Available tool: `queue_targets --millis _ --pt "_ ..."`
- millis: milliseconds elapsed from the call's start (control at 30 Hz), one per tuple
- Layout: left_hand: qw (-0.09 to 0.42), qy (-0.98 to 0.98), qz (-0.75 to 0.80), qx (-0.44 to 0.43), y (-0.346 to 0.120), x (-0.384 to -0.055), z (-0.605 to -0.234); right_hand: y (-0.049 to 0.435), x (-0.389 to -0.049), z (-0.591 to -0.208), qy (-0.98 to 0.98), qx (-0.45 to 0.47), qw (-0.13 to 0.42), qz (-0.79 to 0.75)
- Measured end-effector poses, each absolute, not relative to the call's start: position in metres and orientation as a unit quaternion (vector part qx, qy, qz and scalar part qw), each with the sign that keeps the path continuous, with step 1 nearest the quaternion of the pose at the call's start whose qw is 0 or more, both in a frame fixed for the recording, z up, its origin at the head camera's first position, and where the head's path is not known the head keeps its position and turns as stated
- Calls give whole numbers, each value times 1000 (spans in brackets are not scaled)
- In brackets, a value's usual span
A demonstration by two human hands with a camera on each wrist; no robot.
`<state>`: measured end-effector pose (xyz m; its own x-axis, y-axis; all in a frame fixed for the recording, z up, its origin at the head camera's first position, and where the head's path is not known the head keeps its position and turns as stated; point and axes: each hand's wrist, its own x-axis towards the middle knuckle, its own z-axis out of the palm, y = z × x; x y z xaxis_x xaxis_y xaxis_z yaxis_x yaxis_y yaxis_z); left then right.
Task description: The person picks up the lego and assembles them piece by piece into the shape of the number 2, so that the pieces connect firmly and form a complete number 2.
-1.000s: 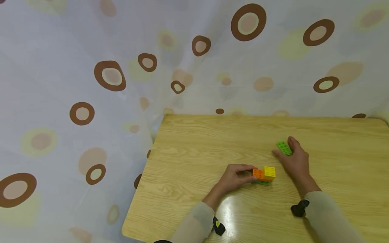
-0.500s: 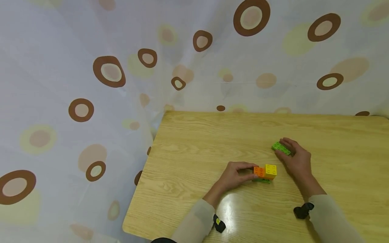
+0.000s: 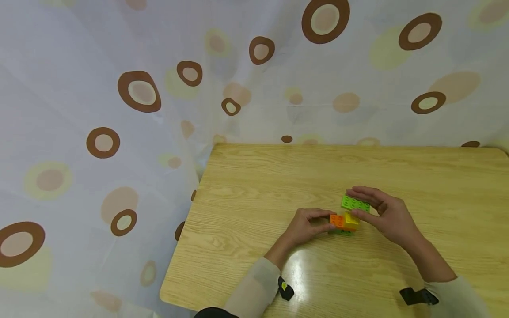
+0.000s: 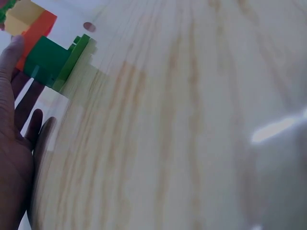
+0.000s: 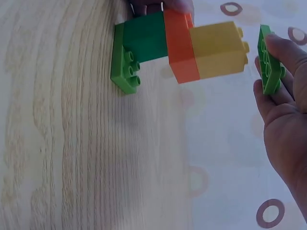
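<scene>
A small stack of toy building bricks stands on the table: a light green base plate (image 5: 125, 72), a dark green brick (image 5: 145, 37), an orange brick (image 3: 336, 221) and a yellow brick (image 5: 217, 50) on top. My left hand (image 3: 302, 226) pinches the stack at the orange brick's left end. Just above the yellow brick, my right hand (image 3: 391, 216) holds a flat light green brick (image 3: 355, 203) between thumb and fingers. In the right wrist view a narrow gap separates this flat brick's underside from the yellow brick's studs.
The wooden table (image 3: 246, 190) reaches back to a curtain (image 3: 159, 53) printed with brown rings and pale spots. Wrist cameras (image 3: 285, 289) sit at both sleeves. A bright glare spot lies on the tabletop near the left forearm.
My right hand has taken hold of the flat green brick, lifted it from the table and carried it left over the yellow brick. The left hand stays on the stack.
</scene>
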<state>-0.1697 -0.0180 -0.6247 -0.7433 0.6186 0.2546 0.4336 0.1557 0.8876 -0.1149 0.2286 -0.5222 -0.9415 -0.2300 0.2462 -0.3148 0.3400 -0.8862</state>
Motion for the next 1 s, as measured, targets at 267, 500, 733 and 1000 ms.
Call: queue_targets --millis 267,500,733,1000 --pt "83 756 550 346 -20 -170 -626 217 -109 -529 -829 225 26 511" --pt "79 750 553 354 -19 -170 -624 219 -110 -535 -821 236 13 519" --pt "84 755 544 356 -19 -170 -624 221 -111 -539 -806 238 6 542" --pt "82 763 537 350 -19 -171 -624 217 -114 -545 -797 251 7 550"
